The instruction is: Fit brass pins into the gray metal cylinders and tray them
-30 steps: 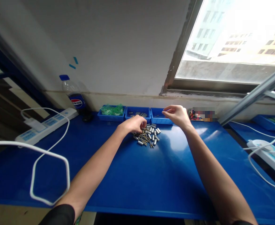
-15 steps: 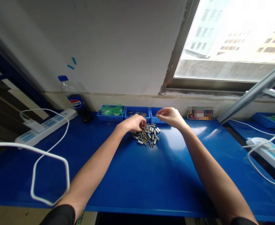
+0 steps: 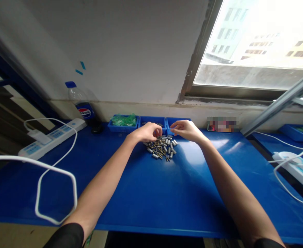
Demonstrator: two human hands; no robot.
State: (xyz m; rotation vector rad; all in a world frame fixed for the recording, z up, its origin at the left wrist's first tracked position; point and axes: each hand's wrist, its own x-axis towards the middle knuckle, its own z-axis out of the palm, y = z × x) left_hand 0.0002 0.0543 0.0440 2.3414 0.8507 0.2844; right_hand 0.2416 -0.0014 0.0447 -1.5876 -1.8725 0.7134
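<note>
One left hand (image 3: pixel 147 132) and one right hand (image 3: pixel 187 130) are hovering curled, any grip indiscernible, beside metal parts (image 3: pixel 164 149) likely heaped for easy reach.

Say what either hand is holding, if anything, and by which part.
It cannot be told: the left hand is at the pile of metal parts, the right hand by a blue bin; anything pinched is too small or hidden.

Left grip (image 3: pixel 148 131) raised slightly off the metal parts (image 3: pixel 161 148), more of them uncovered. Right grip (image 3: pixel 186 129) shifted left across right bin (image 3: pixel 170 121), now nearer left one.
</note>
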